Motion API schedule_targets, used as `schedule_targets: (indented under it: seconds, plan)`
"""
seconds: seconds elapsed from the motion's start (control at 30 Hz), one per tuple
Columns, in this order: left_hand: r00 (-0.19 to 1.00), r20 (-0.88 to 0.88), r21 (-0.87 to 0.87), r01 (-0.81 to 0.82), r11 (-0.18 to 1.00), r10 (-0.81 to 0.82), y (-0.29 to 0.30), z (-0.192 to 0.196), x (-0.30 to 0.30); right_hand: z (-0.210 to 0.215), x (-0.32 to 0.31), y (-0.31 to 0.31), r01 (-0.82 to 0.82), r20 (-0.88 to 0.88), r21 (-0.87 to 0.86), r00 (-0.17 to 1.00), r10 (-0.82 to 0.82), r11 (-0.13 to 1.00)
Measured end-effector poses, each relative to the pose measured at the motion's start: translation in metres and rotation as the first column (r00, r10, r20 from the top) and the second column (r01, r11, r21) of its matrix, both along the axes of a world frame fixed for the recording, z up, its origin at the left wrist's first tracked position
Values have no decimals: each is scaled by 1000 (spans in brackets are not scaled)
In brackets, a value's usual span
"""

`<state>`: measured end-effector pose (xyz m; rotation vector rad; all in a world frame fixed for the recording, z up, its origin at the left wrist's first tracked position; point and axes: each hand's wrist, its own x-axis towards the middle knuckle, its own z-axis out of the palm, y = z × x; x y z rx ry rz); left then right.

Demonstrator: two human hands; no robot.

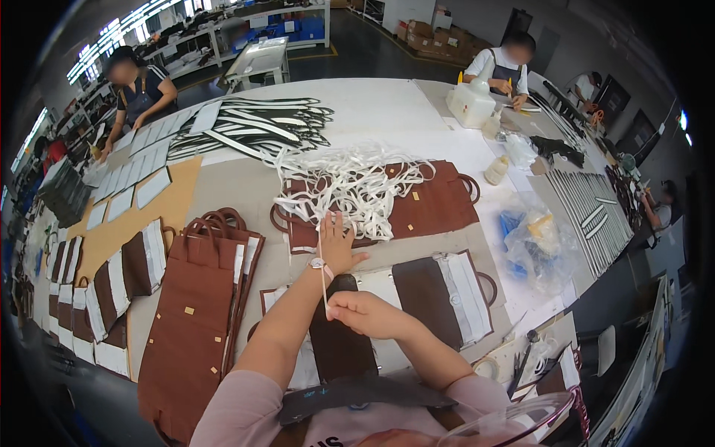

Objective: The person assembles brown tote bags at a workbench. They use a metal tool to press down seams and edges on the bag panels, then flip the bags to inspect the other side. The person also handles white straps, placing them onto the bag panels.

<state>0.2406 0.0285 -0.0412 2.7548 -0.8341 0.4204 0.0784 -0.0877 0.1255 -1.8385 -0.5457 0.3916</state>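
White strip (323,287) runs from the tangled pile (365,182) past your left wrist to your right hand (363,314), fingers clamped on it. Your left hand (339,250), fingers apart, is at the pile's near edge. Brown bag piece (450,203) underneath the pile.

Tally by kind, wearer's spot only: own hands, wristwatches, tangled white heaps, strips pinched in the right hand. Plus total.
Hands: 2 (left hand, right hand)
Wristwatch: 1
Tangled white heap: 1
Pinched white strip: 1
Total: 5
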Motion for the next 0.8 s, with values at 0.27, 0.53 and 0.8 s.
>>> schedule_targets:
  seconds: [0.27,0.53,0.8]
  plan:
    - [1000,-22,53,0,999,1,-9,-2,-2,9,-26,2,136,56,10,989,-137,991]
    - [995,-53,-71,86,994,-90,-7,9,-14,11,-28,2,183,99,114,976,-194,976]
    - [969,-88,-534,149,832,-230,39,36,-76,7,-12,-76,647,-237,187,760,-605,740]
